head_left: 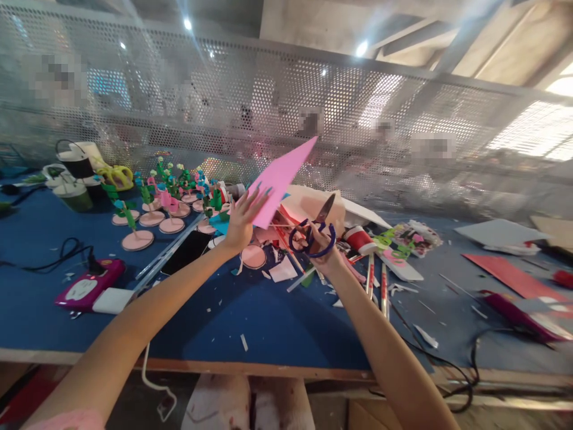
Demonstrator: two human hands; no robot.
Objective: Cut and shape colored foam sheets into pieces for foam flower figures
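A sheet of pink paper (280, 182) is held up at a slant above the table by my left hand (244, 221), its fingers laid along the near side and the thumb out of sight. My right hand (319, 245) grips a pair of scissors (330, 237) by dark blue handles. The blades point up and away, apart from the pink paper. Beneath both hands lie paper scraps (283, 270) and a round pink disc (253, 257).
Several small paper flowers on pink bases (138, 240) stand at the left. A black phone (185, 253), a purple power strip (92, 285) and a clear ruler (169, 251) lie nearer. Right of centre are a red roll (359, 240) and green cut-outs (396, 242). A perforated metal screen (286, 101) rises behind.
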